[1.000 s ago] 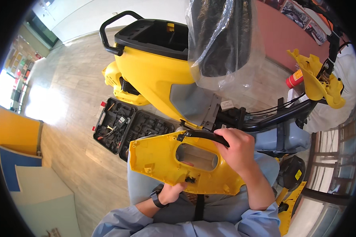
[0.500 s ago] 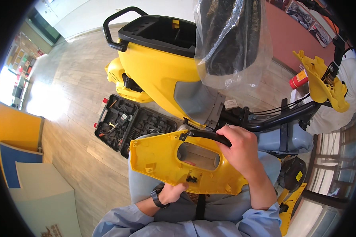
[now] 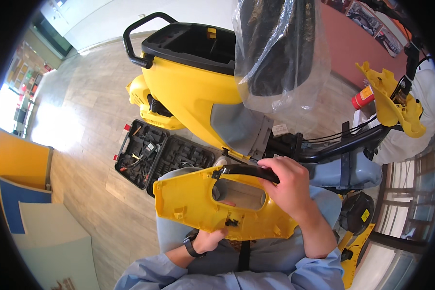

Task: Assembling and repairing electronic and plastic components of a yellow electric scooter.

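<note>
A yellow plastic body panel [image 3: 183,199] lies across my lap, its inner side with clips and bosses turned up. It has a large rounded opening, through which a few of my fingertips show. My left hand [image 3: 209,240] grips the near edge, its thumb on top and the other fingers underneath. Along the far edge runs a black curved trim strip [image 3: 241,170], attached at its left end. My right hand [image 3: 286,182] is closed around the strip's right end, thumb and fingers pinching it. Small black parts [image 3: 232,223], too small to name, sit on the panel near my left hand.
Ahead stands a partly stripped yellow scooter [image 3: 179,87], its plastic-wrapped seat [image 3: 278,53] raised. An open black tool case [image 3: 140,153] lies on the floor at left. A dark frame tube [image 3: 348,147] and grey-blue cover [image 3: 355,169] are at right, near a red can [image 3: 362,98].
The panel has shifted slightly left and tilted a little in my hands. Both hands keep their grips, and the right fingers have moved slightly on the black strip.
</note>
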The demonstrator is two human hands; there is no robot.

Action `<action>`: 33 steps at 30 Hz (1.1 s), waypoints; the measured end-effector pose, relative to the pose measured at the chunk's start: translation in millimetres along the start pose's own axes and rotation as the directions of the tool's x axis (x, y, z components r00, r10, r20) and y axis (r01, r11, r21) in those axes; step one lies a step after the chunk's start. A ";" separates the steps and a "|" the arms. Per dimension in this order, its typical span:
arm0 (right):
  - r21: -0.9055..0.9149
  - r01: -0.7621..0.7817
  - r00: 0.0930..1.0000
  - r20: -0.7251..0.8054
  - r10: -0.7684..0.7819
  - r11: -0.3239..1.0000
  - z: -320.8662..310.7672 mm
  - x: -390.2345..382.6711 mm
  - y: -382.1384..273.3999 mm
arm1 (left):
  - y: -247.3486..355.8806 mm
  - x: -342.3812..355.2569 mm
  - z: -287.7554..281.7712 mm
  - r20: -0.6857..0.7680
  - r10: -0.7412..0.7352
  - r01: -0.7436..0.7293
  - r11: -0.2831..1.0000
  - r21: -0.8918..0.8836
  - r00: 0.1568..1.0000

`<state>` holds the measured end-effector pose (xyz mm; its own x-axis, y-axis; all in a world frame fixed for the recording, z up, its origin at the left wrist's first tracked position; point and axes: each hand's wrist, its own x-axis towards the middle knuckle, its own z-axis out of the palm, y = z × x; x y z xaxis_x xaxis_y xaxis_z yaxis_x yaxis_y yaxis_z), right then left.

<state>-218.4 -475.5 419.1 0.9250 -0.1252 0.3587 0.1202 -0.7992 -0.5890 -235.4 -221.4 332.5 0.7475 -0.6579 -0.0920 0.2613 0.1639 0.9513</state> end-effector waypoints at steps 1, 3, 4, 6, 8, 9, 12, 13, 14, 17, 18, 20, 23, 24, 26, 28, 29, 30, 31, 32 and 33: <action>0.002 0.008 1.000 -0.002 -0.008 1.000 -1.2 -0.8 -1.4 | -0.4 -0.3 0.5 0.015 0.003 -0.003 1.000 -0.006 1.000; 0.004 0.019 1.000 -0.005 -0.019 1.000 -4.1 -1.8 -3.9 | -0.8 -1.8 2.0 -0.013 -0.004 0.005 0.999 0.040 1.000; 0.010 0.011 0.999 0.038 -0.011 1.000 -5.5 -2.0 -4.9 | -1.2 -1.4 1.7 -0.007 0.012 -0.012 0.998 0.055 1.000; 0.018 0.005 0.997 0.081 -0.006 1.000 -7.1 -0.7 -5.5 | -1.7 -2.0 1.9 0.006 0.010 -0.011 1.000 0.026 1.000; 0.101 -0.071 0.990 0.128 0.058 0.992 -7.9 0.8 -5.2 | -1.8 -2.1 1.6 0.012 0.007 -0.007 1.000 0.007 1.000; 0.099 -0.064 0.992 0.119 0.052 0.993 -8.0 1.5 -4.7 | -1.7 -1.8 1.4 0.018 0.017 -0.017 1.000 0.012 1.000; 0.109 -0.073 0.989 0.137 0.058 0.991 -7.9 3.0 -2.4 | -0.6 -1.9 2.0 0.026 0.004 -0.004 1.000 0.002 1.000; 0.127 -0.097 0.984 0.159 0.076 0.987 -6.9 3.1 -2.2 | 0.2 -2.0 2.2 0.013 -0.015 0.015 1.000 0.005 1.000; 0.153 -0.131 0.976 0.191 0.101 0.980 -5.9 3.3 -1.9 | 0.8 -1.6 2.4 0.024 -0.018 0.018 1.000 -0.005 1.000; 0.141 -0.139 0.977 0.181 0.113 0.980 -2.3 3.9 -1.1 | 3.0 -1.0 2.2 0.014 -0.032 0.032 0.999 -0.005 0.999; 0.137 -0.129 0.979 0.175 0.104 0.982 -1.2 4.1 -0.7 | 3.2 -0.6 2.5 -0.001 -0.032 0.032 0.999 0.004 0.999; 0.106 -0.125 0.982 0.158 0.108 0.986 0.0 4.0 0.8 | 3.6 -0.1 2.6 -0.016 -0.034 0.034 0.999 0.013 0.999; 0.184 -0.189 0.969 0.193 0.153 0.965 0.0 3.5 4.2 | 3.9 0.3 3.2 -0.021 -0.053 0.054 0.998 0.023 0.998; 0.169 -0.184 0.971 0.186 0.152 0.968 -0.1 3.8 5.8 | 4.1 0.2 3.2 -0.023 -0.066 0.066 0.998 0.017 0.998; 0.195 -0.178 0.972 0.188 0.142 0.964 0.8 5.2 8.6 | 4.5 1.2 2.5 -0.024 -0.078 0.078 0.997 0.012 0.997; 0.175 -0.182 0.972 0.178 0.151 0.968 2.8 5.2 9.2 | 4.7 2.4 1.6 -0.025 -0.084 0.084 0.996 0.021 0.996; 0.182 -0.192 0.972 0.168 0.161 0.964 3.8 5.5 9.5 | 5.0 3.1 1.1 -0.020 -0.084 0.085 0.996 0.020 0.996; 0.161 -0.195 0.972 0.165 0.169 0.967 5.3 6.5 10.3 | 5.0 3.9 0.4 -0.013 -0.086 0.086 0.996 -0.030 0.996; 0.160 -0.202 0.969 0.175 0.174 0.966 6.6 7.8 11.5 | 5.1 4.5 0.0 -0.003 -0.090 0.090 0.993 -0.081 0.996; 0.156 -0.242 0.957 0.202 0.209 0.958 6.6 8.7 12.9 | 5.1 4.1 0.7 0.011 -0.096 0.096 0.992 -0.086 0.995; 0.146 -0.228 0.963 0.179 0.201 0.963 5.7 9.7 14.8 | 5.4 3.5 1.6 -0.035 -0.095 0.092 0.993 -0.075 0.995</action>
<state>-205.7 -485.1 409.7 0.9795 -0.1761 0.0974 -0.0427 -0.6551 -0.7543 -232.3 -223.9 337.7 0.7404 -0.6442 -0.1919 0.3741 0.1577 0.9139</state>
